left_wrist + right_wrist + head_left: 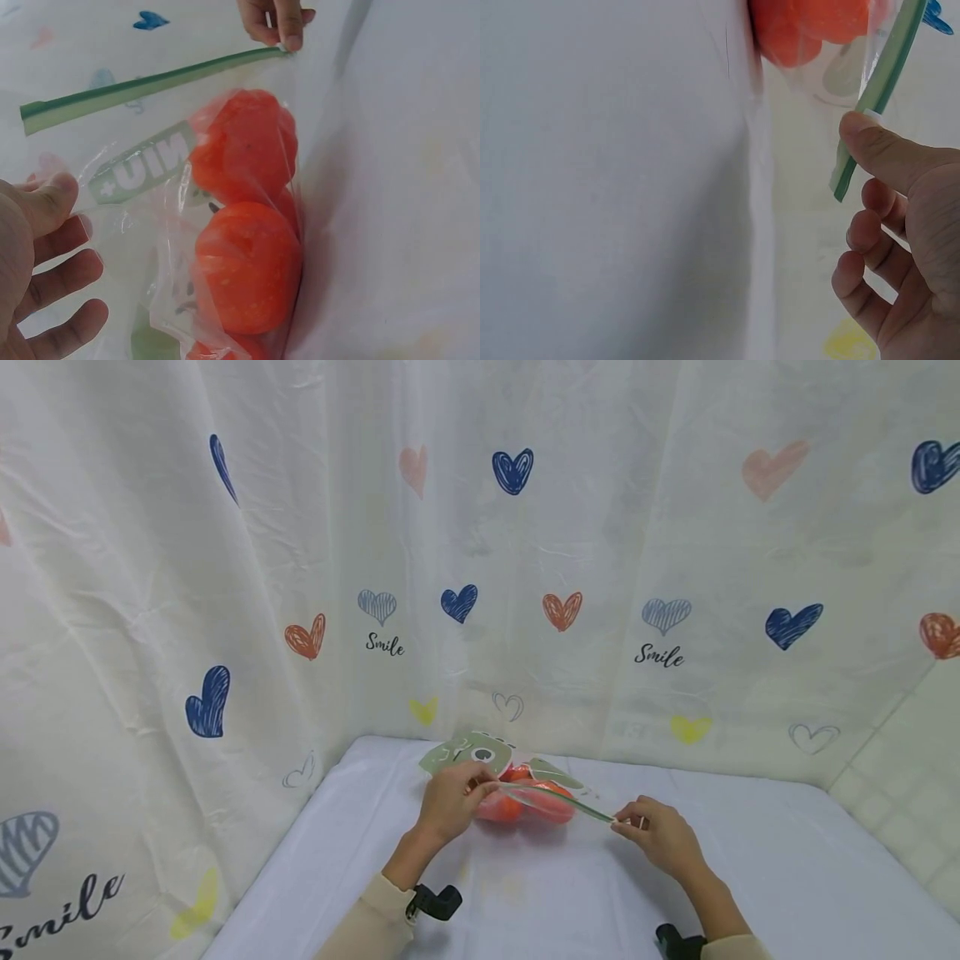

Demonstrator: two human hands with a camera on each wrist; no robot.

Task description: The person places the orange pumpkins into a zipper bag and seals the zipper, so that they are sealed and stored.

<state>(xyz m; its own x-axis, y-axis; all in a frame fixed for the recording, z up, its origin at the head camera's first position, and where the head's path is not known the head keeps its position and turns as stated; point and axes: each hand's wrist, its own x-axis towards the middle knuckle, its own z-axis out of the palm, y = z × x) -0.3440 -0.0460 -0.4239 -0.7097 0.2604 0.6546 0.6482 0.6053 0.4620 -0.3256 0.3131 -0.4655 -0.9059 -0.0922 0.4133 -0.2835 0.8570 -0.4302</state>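
Bag [536, 800]: clear zip bag of tomatoes [244, 225], lying on white table [750, 860] near curtain [300, 568].
Left hand [450, 797]: pinches one end of green zip strip [150, 86].
Right hand [660, 835]: pinches the other end.

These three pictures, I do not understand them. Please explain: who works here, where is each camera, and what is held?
No machine: a person works with two bare hands. The wide picture comes from a camera on the head; the two close ones come from cameras on the wrists. On the white table lies a clear zip bag with red tomatoes inside. The left hand holds one end of the bag's green strip; the right hand pinches the other end. Behind hangs a curtain with hearts.
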